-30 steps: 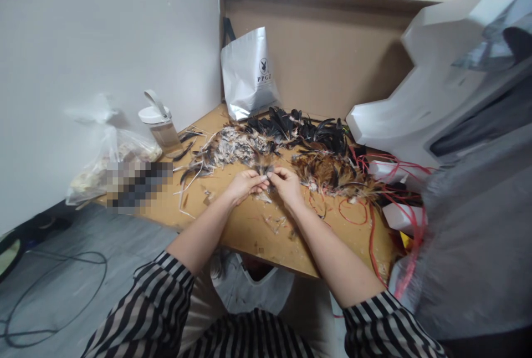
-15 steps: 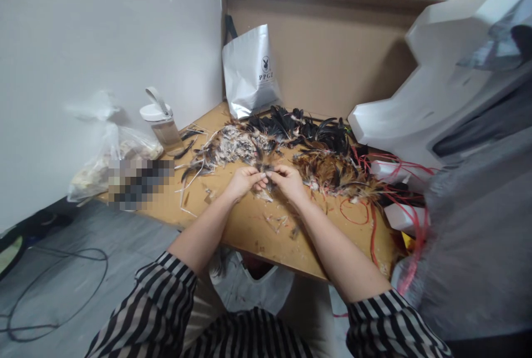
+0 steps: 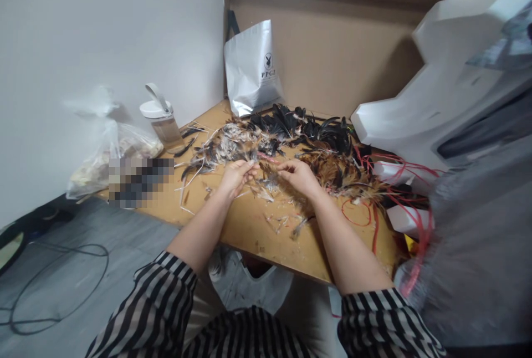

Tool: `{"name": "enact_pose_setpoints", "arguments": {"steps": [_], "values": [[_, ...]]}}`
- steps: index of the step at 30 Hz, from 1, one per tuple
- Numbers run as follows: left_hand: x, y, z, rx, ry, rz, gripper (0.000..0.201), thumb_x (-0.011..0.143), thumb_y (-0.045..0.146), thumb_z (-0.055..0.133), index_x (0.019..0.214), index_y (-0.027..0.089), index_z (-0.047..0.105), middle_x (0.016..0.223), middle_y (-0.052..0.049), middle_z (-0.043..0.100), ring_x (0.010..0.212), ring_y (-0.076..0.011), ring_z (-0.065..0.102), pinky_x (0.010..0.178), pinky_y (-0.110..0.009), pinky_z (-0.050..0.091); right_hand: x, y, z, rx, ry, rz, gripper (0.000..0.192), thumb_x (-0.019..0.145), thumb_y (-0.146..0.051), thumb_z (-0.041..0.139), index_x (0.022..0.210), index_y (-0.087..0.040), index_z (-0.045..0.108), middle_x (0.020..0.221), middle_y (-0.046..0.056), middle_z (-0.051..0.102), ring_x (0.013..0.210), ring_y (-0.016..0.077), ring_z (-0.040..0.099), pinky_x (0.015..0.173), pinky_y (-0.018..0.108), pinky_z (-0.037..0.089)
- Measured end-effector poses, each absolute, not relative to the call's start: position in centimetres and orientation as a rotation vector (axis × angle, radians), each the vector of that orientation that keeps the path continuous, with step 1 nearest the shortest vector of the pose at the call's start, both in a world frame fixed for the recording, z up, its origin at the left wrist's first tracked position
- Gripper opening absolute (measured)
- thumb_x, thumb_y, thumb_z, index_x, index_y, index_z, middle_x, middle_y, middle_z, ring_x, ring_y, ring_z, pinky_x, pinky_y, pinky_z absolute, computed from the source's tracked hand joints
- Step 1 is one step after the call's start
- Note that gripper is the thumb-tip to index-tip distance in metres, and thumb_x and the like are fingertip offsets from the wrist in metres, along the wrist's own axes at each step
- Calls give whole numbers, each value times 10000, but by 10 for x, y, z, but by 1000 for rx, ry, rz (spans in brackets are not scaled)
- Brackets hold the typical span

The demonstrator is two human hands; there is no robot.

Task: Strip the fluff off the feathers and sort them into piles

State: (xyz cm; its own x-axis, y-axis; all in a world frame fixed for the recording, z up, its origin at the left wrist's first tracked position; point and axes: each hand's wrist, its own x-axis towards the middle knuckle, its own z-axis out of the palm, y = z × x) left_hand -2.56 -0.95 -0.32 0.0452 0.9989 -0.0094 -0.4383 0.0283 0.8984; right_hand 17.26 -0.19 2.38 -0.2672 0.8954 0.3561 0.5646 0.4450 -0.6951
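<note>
A slim pink-red strip (image 3: 267, 157) lies just beyond the fingers, slanting crosswise, its near end beside the right hand (image 3: 302, 179); left hand's (image 3: 236, 179) fingertips look together, right's grip unclear.

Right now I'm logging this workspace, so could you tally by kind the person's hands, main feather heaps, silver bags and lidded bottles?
Hands: 2 (left hand, right hand)
Main feather heaps, by colour: 3 (black heap, brown heap, pale mottled heap)
Silver bag: 1
Lidded bottle: 1
Total: 7
</note>
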Motion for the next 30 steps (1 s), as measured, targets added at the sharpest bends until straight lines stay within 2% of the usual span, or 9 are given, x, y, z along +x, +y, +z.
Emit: {"name": "enact_pose_setpoints", "arguments": {"steps": [5,11,18,25,30], "values": [[-24,-10,-3,898,847,1304,218,616,293,659,673,98,580,727,-65,643,533,-54,541,438,-136,373,179,1,9,-1205,-1971,735,274,620,-336,604,833,-167,632,689,1,592,564,101,486,559,228,375],[-24,-10,-6,898,832,1282,210,627,278,654,715,100,587,831,-88,653,586,-66,569,454,-137,395,171,0,5,-1231,-2128,373,102,655,-241,584,723,-190,641,708,9,541,651,120,487,629,246,375],[-25,-13,-3,933,786,1213,193,640,244,649,729,83,589,1000,-121,615,645,-73,593,503,-131,427,173,-10,29,-1070,-2072,242,139,730,-213,505,793,-188,627,771,20,511,697,119,488,662,245,383],[-21,-21,2,982,785,996,234,644,247,651,777,62,598,854,-141,650,629,-113,612,526,-171,461,169,-15,35,-1001,-2040,260,146,748,-186,481,797,-191,618,822,31,528,774,129,511,713,257,399],[-19,-20,0,940,780,1014,186,646,211,651,739,57,607,780,-120,658,624,-100,610,541,-152,463,164,-18,36,-984,-1974,334,132,740,-210,495,773,-186,621,840,40,558,806,137,519,724,267,405]]}}
